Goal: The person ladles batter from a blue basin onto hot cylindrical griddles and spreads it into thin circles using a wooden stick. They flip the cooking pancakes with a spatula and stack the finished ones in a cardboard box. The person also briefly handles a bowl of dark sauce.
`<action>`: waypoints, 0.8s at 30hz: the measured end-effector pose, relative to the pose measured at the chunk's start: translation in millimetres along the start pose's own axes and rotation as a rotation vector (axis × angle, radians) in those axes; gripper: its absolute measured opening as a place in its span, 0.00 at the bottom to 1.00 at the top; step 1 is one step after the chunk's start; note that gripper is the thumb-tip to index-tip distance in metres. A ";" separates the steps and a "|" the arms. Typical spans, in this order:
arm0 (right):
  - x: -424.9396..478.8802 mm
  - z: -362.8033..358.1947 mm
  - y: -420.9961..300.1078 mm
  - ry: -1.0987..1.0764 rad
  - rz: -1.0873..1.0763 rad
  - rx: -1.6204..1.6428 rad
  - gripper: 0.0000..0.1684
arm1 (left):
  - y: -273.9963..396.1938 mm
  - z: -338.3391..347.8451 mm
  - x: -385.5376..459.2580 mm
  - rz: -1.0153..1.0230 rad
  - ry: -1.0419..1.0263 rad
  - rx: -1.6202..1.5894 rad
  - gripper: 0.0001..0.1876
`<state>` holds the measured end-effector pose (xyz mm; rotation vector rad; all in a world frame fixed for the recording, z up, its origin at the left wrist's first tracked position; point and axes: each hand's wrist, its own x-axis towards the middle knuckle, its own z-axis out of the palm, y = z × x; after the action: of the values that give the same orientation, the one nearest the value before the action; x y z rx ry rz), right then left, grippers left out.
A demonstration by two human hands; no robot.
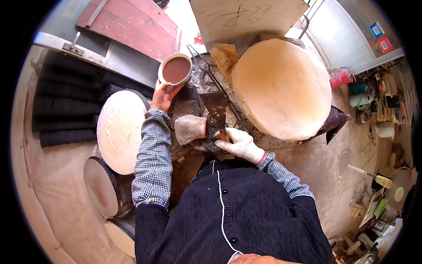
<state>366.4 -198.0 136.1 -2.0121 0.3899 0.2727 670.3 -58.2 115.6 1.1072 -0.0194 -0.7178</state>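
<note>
My bare left hand [164, 95] holds a white bowl [160, 73] of brown liquid [177, 70] by its near side. On my right hand [242, 145] is a white knit glove, and its fingers close on the wooden handle of a scraper [216, 107] with a wide, stained metal blade. Between my hands an off-white work glove [189, 129] with a red edge lies on the cluttered work surface. A dark wiry clump [212, 140] sits beside the scraper. To the right rests a large round, pale golden slab [282, 89] that looks like dough or flatbread.
Metal tongs [214, 79] and a tan cloth [225, 57] lie behind the scraper. A round white mass [120, 132] stands at left, before stacked black perforated cylinders [66, 107]. Round boards [102, 186] are below it. An upright panel [244, 19] bounds the far side.
</note>
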 end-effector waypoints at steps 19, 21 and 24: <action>2.1 8.5 12.3 0.024 -0.110 0.240 0.18 | 7.0 2.1 -131.1 0.052 0.139 -0.182 0.23; -0.9 7.4 4.1 -0.019 -0.032 0.309 0.17 | -2.1 -4.1 -182.1 0.039 0.033 -0.140 0.24; -3.8 8.7 -0.2 -0.028 -0.040 0.428 0.15 | -22.7 0.6 -256.6 0.005 0.055 -0.095 0.24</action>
<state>362.8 -189.5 133.7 -1.5929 0.3562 0.1747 458.9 73.3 181.6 1.0347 0.0578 -0.6770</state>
